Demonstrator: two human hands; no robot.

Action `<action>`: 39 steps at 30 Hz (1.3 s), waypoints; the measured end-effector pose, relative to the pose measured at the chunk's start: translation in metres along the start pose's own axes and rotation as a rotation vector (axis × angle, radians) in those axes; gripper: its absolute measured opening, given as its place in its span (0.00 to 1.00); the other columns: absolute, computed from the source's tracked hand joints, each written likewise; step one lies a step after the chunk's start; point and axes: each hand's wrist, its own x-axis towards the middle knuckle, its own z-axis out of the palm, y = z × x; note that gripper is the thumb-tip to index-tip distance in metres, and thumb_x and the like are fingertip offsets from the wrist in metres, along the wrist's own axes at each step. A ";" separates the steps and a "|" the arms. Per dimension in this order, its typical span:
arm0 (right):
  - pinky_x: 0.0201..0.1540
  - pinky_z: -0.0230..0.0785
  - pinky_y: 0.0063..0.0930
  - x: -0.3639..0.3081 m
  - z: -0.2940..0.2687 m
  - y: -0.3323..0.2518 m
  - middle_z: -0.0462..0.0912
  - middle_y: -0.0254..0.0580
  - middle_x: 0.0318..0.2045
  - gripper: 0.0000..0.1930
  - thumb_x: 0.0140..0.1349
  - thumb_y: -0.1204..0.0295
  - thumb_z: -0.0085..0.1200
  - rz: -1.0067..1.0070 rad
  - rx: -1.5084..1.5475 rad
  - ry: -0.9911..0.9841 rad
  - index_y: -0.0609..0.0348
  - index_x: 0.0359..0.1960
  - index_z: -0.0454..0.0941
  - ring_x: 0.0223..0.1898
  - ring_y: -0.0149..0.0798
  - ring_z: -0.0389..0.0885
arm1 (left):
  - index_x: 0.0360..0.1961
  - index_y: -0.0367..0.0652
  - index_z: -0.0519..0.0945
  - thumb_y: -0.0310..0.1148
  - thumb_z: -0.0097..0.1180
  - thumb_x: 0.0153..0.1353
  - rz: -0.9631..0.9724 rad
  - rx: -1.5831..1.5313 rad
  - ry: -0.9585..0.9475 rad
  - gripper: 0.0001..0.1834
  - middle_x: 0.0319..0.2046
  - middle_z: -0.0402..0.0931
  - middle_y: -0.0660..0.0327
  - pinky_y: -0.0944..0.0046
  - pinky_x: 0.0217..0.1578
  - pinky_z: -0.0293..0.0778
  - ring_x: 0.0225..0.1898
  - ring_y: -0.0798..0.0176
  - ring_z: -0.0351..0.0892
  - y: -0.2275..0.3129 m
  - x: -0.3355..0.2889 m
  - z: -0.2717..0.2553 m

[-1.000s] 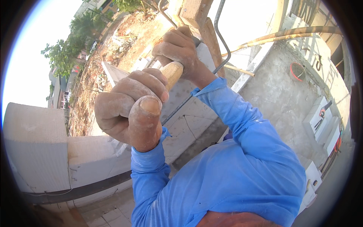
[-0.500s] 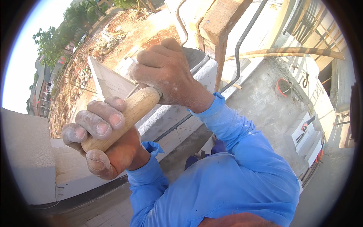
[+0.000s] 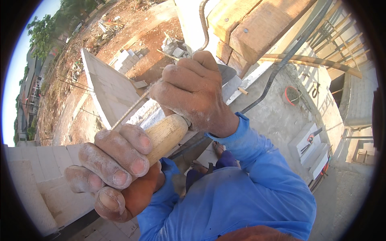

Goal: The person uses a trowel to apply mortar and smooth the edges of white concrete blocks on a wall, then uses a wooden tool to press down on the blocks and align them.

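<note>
Pale wood is what we grip: a rounded wooden handle runs slantwise between our two hands. Our left hand wraps its near end, dusty fingers curled over the top and the thumb tucked below, closed firmly on the wood. Our right hand sits further up, close to the left one, closed in a fist where the handle meets a grey metal blade, of which only a rounded edge shows past the knuckles. Both forearms in blue sleeves rise from the lower edge, the right one bent across the middle of the view.

Around the hands, a thin steel bar slants just left of the handle, running up under the right fist. Behind it stands the slanted top of a grey concrete wall, and a white block wall fills the lower left. Rough timber blocks hang above the right hand, with a dark hose curving down beside them. Far below we see bare feet on the slab and red earth with rubble.

The handle looks smooth and light brown, dusted white where our hands meet it.
</note>
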 end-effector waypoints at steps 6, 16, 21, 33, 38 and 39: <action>0.37 0.54 0.31 -0.010 -0.001 0.004 0.73 0.28 0.25 0.03 0.44 0.66 0.54 0.041 -0.040 0.002 0.46 0.21 0.74 0.27 0.32 0.72 | 0.34 0.49 0.73 0.32 0.51 0.56 -0.068 0.063 -0.136 0.04 0.29 0.71 0.63 0.53 0.41 0.70 0.32 0.62 0.71 0.002 0.001 0.004; 0.37 0.51 0.31 -0.013 -0.008 0.003 0.70 0.30 0.23 0.07 0.42 0.66 0.57 0.005 0.038 0.123 0.49 0.24 0.75 0.27 0.34 0.71 | 0.34 0.48 0.71 0.29 0.51 0.59 -0.068 0.226 -0.331 0.03 0.31 0.74 0.61 0.50 0.47 0.70 0.36 0.61 0.75 0.015 -0.004 0.025; 0.37 0.50 0.31 -0.020 -0.007 0.006 0.67 0.28 0.21 0.07 0.41 0.66 0.57 -0.003 0.016 0.177 0.48 0.24 0.77 0.25 0.32 0.68 | 0.31 0.47 0.69 0.28 0.52 0.59 -0.033 0.191 -0.418 0.05 0.30 0.73 0.60 0.49 0.44 0.71 0.34 0.58 0.75 0.008 -0.006 0.023; 0.37 0.51 0.30 0.021 -0.003 -0.001 0.61 0.26 0.22 0.08 0.44 0.69 0.60 -0.329 0.098 0.512 0.44 0.28 0.80 0.25 0.30 0.64 | 0.33 0.47 0.70 0.24 0.58 0.57 0.439 0.578 -0.606 0.09 0.29 0.77 0.57 0.42 0.37 0.79 0.30 0.53 0.81 0.025 -0.028 0.032; 0.38 0.52 0.32 -0.006 -0.003 -0.014 0.67 0.23 0.22 0.04 0.49 0.62 0.52 -0.138 0.019 0.270 0.41 0.24 0.76 0.29 0.29 0.68 | 0.43 0.49 0.72 0.31 0.53 0.60 0.221 0.434 -0.420 0.10 0.37 0.77 0.60 0.47 0.48 0.72 0.40 0.57 0.78 0.034 -0.031 0.014; 0.38 0.52 0.32 -0.008 -0.004 -0.016 0.67 0.23 0.22 0.03 0.49 0.62 0.52 -0.133 0.033 0.260 0.41 0.24 0.76 0.29 0.29 0.68 | 0.44 0.49 0.74 0.31 0.50 0.60 0.161 0.385 -0.380 0.10 0.38 0.78 0.61 0.48 0.49 0.70 0.40 0.58 0.76 0.034 -0.031 0.012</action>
